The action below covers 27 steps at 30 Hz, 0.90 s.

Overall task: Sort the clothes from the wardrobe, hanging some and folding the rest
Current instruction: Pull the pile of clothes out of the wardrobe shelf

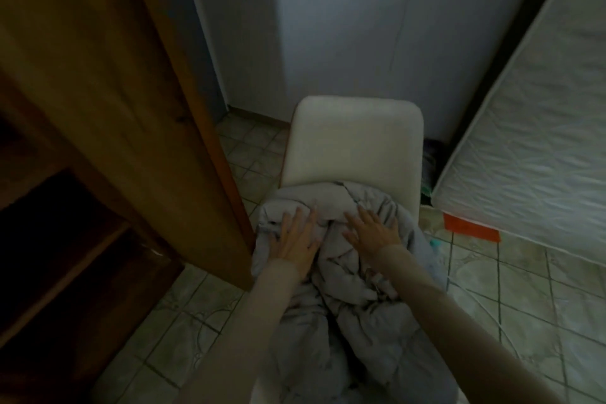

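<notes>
A crumpled grey garment (347, 272) lies heaped on the seat of a white chair (355, 141), its lower part spilling over the near edge toward 6 o'clock, as a person presses it flat with both hands. The left hand (296, 239) rests on the cloth at about 9 o'clock of the heap, fingers straight and spread; the right hand (372, 233) lies at about 2 o'clock of it, fingers likewise spread and flat, neither hand pinching any fold.

The likeliest trouble is the overhang: much of the garment hangs past the seat, and a firm smoothing stroke toward the body could drag the whole pile off onto the tiled floor (524, 289). The bunched ridge between the two hands may also be pressed into a crease rather than opened out. The wooden wardrobe (108, 108) stands open at 9 o'clock, an upright mattress (531, 141) at 3 o'clock, leaving little room to spread the cloth.
</notes>
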Motion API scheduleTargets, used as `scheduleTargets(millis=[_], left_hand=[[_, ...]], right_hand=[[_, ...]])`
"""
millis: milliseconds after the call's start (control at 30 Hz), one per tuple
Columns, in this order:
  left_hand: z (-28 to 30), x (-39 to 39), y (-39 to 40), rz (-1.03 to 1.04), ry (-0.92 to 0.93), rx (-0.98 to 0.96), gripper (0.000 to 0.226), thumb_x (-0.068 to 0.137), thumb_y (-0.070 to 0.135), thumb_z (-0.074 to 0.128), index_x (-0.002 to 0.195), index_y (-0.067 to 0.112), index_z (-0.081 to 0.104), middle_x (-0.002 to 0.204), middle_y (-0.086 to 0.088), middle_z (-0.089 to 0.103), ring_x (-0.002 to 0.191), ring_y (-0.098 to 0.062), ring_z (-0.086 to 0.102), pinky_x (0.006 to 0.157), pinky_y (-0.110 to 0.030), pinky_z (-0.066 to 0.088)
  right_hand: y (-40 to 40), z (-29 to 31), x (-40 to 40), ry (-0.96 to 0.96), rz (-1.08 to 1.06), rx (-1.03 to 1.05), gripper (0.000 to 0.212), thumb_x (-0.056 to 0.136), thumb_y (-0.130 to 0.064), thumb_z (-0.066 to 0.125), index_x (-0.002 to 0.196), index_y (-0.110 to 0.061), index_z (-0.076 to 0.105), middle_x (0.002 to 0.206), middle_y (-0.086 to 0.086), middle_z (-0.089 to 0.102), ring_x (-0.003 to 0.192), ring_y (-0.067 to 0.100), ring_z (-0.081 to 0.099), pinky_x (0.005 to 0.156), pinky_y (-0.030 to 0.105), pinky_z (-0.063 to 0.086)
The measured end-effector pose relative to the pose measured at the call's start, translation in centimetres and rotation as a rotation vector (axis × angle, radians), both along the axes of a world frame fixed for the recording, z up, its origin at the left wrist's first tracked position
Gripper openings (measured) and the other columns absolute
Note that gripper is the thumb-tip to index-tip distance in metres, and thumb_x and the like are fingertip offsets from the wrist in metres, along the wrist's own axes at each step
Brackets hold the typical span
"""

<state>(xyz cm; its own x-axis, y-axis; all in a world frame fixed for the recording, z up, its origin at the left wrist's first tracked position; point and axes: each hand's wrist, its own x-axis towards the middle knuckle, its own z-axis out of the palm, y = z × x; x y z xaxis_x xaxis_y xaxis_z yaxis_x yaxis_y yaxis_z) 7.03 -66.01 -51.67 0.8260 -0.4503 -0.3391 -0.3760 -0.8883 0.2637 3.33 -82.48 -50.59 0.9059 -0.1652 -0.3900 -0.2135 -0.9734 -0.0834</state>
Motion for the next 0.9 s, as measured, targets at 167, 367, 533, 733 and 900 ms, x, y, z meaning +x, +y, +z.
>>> scheduleTargets(millis=[167,367,533,733,900], left_hand=[[8.7,0.2,1.3,0.01,-0.061,-0.085,0.062,0.101,0.031,0.034,0.15,0.024,-0.003,0.158,-0.004,-0.003,0.145,-0.023,0.002,0.116,-0.042,0.013],[18.7,-1.3,5.4,0.033,-0.168,-0.117,0.055,0.099,0.025,0.04,0.148,0.017,0.017,0.153,-0.006,0.022,0.138,-0.022,0.026,0.109,-0.034,0.028],[24.3,-2.0,11.6,0.176,-0.147,-0.164,0.041,0.099,0.026,0.043,0.14,0.02,0.037,0.141,-0.003,0.042,0.127,-0.019,0.042,0.104,-0.029,0.037],[29.3,-2.7,20.9,0.414,-0.141,-0.142,0.034,0.097,0.027,0.047,0.13,0.025,0.049,0.132,0.002,0.05,0.117,-0.016,0.05,0.098,-0.031,0.044],[33.4,-3.4,28.7,0.544,-0.229,-0.157,0.033,0.096,0.025,0.048,0.129,0.023,0.05,0.13,0.004,0.051,0.117,-0.018,0.051,0.1,-0.034,0.044]], right_hand=[[1.2,9.7,1.4,0.025,0.134,0.014,0.055,0.1,-0.043,0.028,0.15,-0.025,0.012,0.158,0.0,0.006,0.143,0.025,0.016,0.113,0.048,0.02],[4.8,20.3,2.1,-0.068,0.269,0.01,0.047,0.098,-0.037,0.039,0.143,-0.023,0.033,0.15,0.003,0.031,0.136,0.022,0.031,0.111,0.041,0.027],[10.5,28.0,2.3,-0.058,0.424,-0.093,0.04,0.102,-0.022,0.036,0.138,-0.004,0.039,0.142,0.015,0.042,0.13,0.028,0.042,0.105,0.035,0.034],[18.6,33.9,2.3,-0.04,0.639,0.045,0.043,0.096,-0.033,0.047,0.137,-0.02,0.043,0.143,0.004,0.04,0.13,0.025,0.04,0.108,0.04,0.035],[26.5,36.7,3.3,-0.099,0.785,0.118,0.042,0.096,-0.03,0.048,0.136,-0.02,0.043,0.139,0.005,0.044,0.125,0.024,0.045,0.105,0.038,0.039]])
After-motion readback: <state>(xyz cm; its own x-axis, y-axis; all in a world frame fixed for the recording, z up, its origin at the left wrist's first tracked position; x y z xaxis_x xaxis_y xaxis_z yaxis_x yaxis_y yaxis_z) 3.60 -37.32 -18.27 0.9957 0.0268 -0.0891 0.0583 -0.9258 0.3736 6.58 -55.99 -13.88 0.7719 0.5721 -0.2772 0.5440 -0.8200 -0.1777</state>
